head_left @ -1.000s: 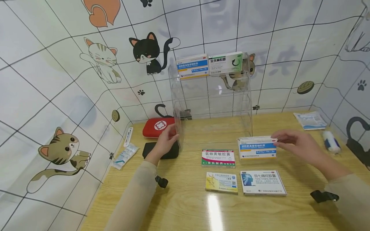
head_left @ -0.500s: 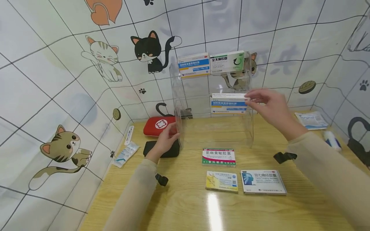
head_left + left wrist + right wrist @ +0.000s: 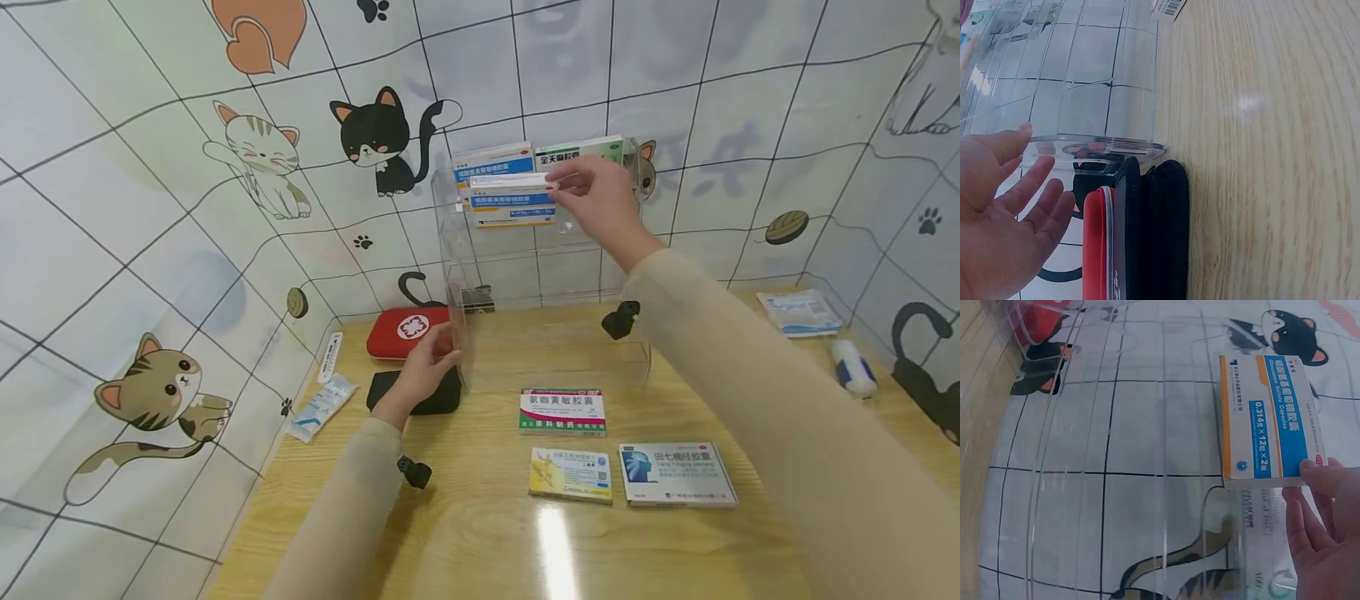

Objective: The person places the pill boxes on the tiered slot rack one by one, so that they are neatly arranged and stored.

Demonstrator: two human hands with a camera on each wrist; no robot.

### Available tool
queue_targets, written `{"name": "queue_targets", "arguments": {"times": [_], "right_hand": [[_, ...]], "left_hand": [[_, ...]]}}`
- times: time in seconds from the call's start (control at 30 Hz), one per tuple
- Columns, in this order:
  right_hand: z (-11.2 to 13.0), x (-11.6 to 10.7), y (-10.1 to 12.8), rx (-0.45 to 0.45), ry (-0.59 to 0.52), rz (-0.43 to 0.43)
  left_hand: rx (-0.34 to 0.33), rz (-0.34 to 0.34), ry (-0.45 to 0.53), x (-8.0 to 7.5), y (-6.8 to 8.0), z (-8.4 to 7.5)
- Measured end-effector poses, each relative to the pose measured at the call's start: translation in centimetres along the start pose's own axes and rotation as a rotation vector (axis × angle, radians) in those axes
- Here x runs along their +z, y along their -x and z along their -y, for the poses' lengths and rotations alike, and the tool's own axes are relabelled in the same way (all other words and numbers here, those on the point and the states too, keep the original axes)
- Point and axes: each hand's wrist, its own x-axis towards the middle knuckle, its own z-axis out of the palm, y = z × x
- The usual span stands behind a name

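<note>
Now raised: right hand point(image 3: 600, 196) pinching blue-and-white medicine box point(image 3: 512, 200), carried from mid-rack height a moment ago to upper centre, before the top shelf's matching box point(image 3: 492, 160). Left hand point(image 3: 429, 361), fingers relaxed, unmoved against clear acrylic rack point(image 3: 459, 321). Probably about to shelve.

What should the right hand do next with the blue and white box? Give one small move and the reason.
Probably ease the blue and white box forward onto the top shelf of the clear rack. The right hand pinches it at that level, just in front of a matching box, while the left hand rests against the rack's side.
</note>
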Motion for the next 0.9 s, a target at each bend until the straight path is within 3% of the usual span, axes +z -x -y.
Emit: {"name": "queue_targets", "arguments": {"times": [0.3, 0.53, 0.7, 0.9], "right_hand": [[-2.2, 2.7, -1.7, -0.043, 0.026, 0.087], [-3.5, 3.3, -0.6, -0.125, -0.007, 0.086], [-4.4, 2.7, 2.6, -0.187, -0.033, 0.040], [-6.7, 1.3, 9.8, -0.337, 0.072, 0.063]], "left_hand": [[0.004, -0.013, 0.021, 0.3, -0.2, -0.3], [0.004, -0.009, 0.020, 0.3, 0.0, -0.1], [0.019, -0.011, 0.021, 0.2, 0.1, -0.3], [0.021, -0.011, 0.009, 0.1, 0.3, -0.3]]}}
